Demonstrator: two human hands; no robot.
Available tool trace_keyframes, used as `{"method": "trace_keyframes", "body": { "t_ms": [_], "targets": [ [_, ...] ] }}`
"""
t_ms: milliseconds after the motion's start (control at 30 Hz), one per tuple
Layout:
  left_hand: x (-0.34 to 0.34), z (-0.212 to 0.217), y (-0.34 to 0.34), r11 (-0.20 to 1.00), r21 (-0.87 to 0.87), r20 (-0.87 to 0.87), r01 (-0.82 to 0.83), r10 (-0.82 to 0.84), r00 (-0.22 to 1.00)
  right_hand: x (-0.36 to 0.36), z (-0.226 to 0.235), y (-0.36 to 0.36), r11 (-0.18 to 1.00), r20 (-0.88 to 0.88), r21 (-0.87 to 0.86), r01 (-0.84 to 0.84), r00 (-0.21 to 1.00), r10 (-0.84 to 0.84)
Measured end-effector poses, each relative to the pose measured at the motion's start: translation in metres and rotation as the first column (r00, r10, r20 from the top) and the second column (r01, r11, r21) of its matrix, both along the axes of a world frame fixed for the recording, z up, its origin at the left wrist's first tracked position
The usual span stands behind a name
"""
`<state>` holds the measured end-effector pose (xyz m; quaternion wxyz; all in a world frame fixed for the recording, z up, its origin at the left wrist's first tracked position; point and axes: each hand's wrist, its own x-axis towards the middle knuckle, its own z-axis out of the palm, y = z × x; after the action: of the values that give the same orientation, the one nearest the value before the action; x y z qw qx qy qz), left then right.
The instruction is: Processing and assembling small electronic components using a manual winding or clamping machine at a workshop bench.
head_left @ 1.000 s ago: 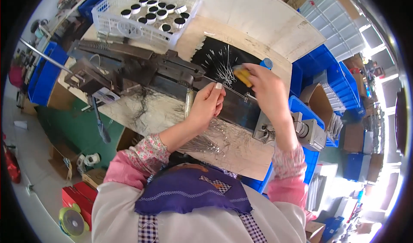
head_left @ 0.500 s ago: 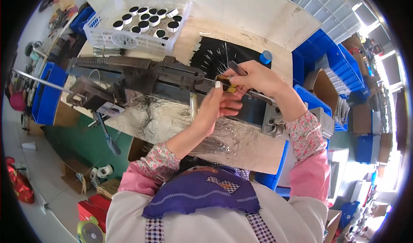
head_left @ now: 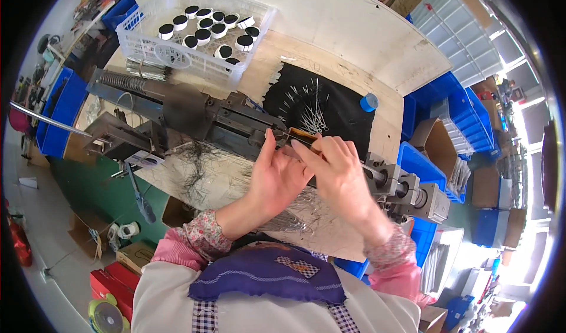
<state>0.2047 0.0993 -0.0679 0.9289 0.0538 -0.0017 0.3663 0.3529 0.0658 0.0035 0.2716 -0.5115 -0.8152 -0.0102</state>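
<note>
A long dark metal machine (head_left: 244,119) with a coil spring lies across the bench before me. Near its middle sits a small orange-yellow piece (head_left: 302,135). My left hand (head_left: 272,178) is just in front of it, palm up, thumb raised and fingers stretched to the right, with nothing visible in the palm. Over those fingers my right hand (head_left: 342,177) is bent, its fingers curled and its index finger close to the left fingertips. What the right fingers hold, if anything, is hidden. Behind them, thin metal wire pieces with looped ends (head_left: 313,119) lie on a black cloth (head_left: 348,106).
A clear plastic basket (head_left: 147,53) at the far left holds several white cylinders with black tops. A blue cap (head_left: 369,102) stands at the cloth's right edge. Loose dark wires (head_left: 197,165) litter the bench front. Blue bins (head_left: 433,68) stand at the right.
Both hands have come nearer to me, off the yellow piece. My left palm has turned up. The dark-handled tool at my right hand no longer shows. The machine's right end now shows more.
</note>
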Motion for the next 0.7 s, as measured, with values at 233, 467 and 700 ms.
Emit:
{"method": "trace_keyframes", "body": {
  "t_ms": [233, 467, 700],
  "targets": [
    [-0.006, 0.018, -0.011, 0.995, -0.008, -0.166, -0.103, 0.1, 0.981, 0.026, 0.004, 0.016, 0.971, -0.163, -0.212, 0.108, 0.976, -0.145],
    [-0.006, 0.02, -0.008, 0.991, 0.045, -0.257, -0.125, 0.132, 0.957, 0.014, 0.006, 0.025, 0.996, -0.053, -0.052, 0.069, 0.996, -0.072],
    [-0.007, 0.018, -0.005, 0.992, 0.102, -0.243, -0.068, 0.091, 0.966, 0.024, 0.01, 0.009, 0.995, 0.012, 0.003, 0.097, 0.995, -0.097]
  ]
}}
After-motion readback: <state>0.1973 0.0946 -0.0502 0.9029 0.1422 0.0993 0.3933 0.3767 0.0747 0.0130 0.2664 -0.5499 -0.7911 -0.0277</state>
